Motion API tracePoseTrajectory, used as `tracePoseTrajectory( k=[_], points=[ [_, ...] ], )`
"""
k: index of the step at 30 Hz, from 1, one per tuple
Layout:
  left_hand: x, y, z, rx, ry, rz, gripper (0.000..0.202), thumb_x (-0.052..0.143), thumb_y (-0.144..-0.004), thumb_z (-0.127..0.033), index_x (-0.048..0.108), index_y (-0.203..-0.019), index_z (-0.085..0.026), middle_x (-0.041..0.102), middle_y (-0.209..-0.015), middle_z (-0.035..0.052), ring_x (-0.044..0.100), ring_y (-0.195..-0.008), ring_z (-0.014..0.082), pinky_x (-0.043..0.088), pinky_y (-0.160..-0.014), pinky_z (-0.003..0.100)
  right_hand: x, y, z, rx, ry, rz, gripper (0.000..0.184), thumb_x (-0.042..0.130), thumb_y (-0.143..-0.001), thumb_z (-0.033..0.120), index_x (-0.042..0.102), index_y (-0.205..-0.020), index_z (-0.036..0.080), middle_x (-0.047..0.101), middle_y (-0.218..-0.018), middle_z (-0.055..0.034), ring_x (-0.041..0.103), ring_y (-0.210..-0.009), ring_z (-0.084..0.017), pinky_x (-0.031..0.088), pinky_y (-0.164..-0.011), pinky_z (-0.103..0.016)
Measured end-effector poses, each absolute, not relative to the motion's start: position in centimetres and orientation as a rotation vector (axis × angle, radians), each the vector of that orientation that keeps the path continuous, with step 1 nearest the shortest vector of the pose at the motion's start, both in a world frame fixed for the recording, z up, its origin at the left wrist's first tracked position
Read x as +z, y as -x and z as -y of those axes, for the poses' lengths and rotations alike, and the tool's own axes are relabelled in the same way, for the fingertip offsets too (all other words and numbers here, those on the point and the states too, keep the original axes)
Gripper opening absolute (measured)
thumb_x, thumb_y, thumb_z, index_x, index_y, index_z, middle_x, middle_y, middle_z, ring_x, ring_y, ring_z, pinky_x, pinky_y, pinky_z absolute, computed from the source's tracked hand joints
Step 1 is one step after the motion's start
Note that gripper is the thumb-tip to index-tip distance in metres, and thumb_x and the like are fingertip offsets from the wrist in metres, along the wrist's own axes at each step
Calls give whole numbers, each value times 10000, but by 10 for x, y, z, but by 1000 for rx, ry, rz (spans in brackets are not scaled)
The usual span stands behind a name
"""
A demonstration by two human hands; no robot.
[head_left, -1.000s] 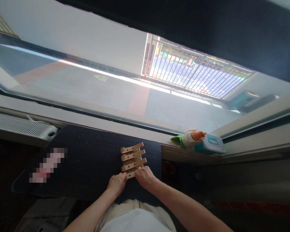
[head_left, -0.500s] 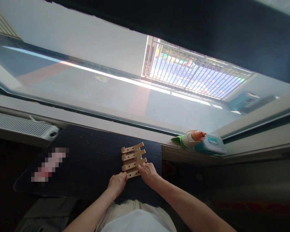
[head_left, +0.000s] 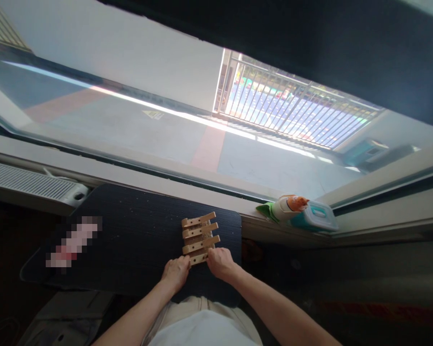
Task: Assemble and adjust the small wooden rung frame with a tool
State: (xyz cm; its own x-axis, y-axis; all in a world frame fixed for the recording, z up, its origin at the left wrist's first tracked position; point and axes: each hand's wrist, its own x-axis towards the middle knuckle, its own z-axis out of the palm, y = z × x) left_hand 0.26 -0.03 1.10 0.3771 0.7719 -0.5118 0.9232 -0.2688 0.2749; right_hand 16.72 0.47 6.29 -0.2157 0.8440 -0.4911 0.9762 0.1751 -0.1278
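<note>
A small wooden rack (head_left: 199, 234) of several pale slats lies on the dark tabletop (head_left: 129, 240), near its right end. My left hand (head_left: 175, 273) is closed at the left end of the nearest slat. My right hand (head_left: 219, 263) is closed at the right end of the same slat. Both hands pinch that slat between them; their fingertips are partly hidden.
A blurred pink patch (head_left: 73, 241) lies on the table's left part. On the window sill at the right sit a white bottle with an orange cap (head_left: 287, 205) and a teal lidded box (head_left: 319, 216). A radiator grille (head_left: 29, 182) runs along the left.
My right hand slid slightly along the nearest slat and back; the rack and my left hand hardly moved. The view shifted a little.
</note>
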Motion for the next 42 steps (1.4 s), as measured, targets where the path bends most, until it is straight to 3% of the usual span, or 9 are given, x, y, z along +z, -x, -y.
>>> tracePoseTrajectory(
  k=[3,10,15,20,27,33,38,42],
  points=[
    [11,-3,1,-361,-2120,-1468,282,310,-815,-234,557,-946,-192,632,-941,61,598,-871,195,403,-774,323,61,-167,-3,-595,-1833,-2116,234,411,-821,255,618,-852,149,676,-835,-100,633,-791,-218,461,-658,-295],
    [6,-1,0,-321,-2109,-1487,276,296,-835,-249,559,-902,-204,640,-930,48,604,-870,182,405,-756,307,67,-155,-3,-434,-1536,-2305,212,431,-777,74,633,-817,126,653,-823,-133,618,-766,-221,458,-599,-309],
    [8,-2,0,-349,-2116,-1473,262,315,-819,-235,558,-911,-198,638,-932,47,603,-871,185,409,-751,305,62,-157,0,-354,-1286,-2429,206,437,-743,37,627,-801,88,639,-800,-157,605,-734,-227,464,-570,-324],
    [6,-2,1,-353,-2135,-1457,278,302,-818,-224,561,-918,-199,634,-919,52,603,-857,189,415,-741,312,59,-155,-2,-475,-1438,-2303,237,421,-742,37,640,-802,105,658,-798,-140,620,-727,-209,464,-585,-299],
    [8,-3,1,-349,-2129,-1461,262,329,-803,-219,567,-910,-202,633,-937,54,602,-866,194,415,-754,321,56,-158,-5,-579,-1758,-2111,197,448,-776,169,640,-821,153,676,-807,-111,634,-781,-206,465,-650,-278],
    [14,-2,0,-374,-2100,-1467,263,319,-820,-241,561,-914,-199,631,-955,56,600,-882,181,415,-763,303,69,-156,-2,-441,-1655,-2174,216,415,-795,93,587,-921,130,653,-816,-135,627,-776,-215,465,-619,-305],
    [11,-1,0,-341,-2110,-1469,266,305,-823,-228,558,-900,-199,635,-927,55,604,-863,181,416,-748,307,71,-158,-1,-361,-1392,-2366,215,408,-776,53,612,-803,117,621,-831,-139,602,-775,-234,469,-585,-333],
    [12,-1,0,-349,-2117,-1448,255,322,-811,-205,559,-904,-200,636,-927,52,605,-860,185,413,-753,311,60,-159,1,-343,-1335,-2419,236,395,-760,25,611,-831,91,616,-802,-138,594,-730,-235,470,-549,-338]
  ],
)
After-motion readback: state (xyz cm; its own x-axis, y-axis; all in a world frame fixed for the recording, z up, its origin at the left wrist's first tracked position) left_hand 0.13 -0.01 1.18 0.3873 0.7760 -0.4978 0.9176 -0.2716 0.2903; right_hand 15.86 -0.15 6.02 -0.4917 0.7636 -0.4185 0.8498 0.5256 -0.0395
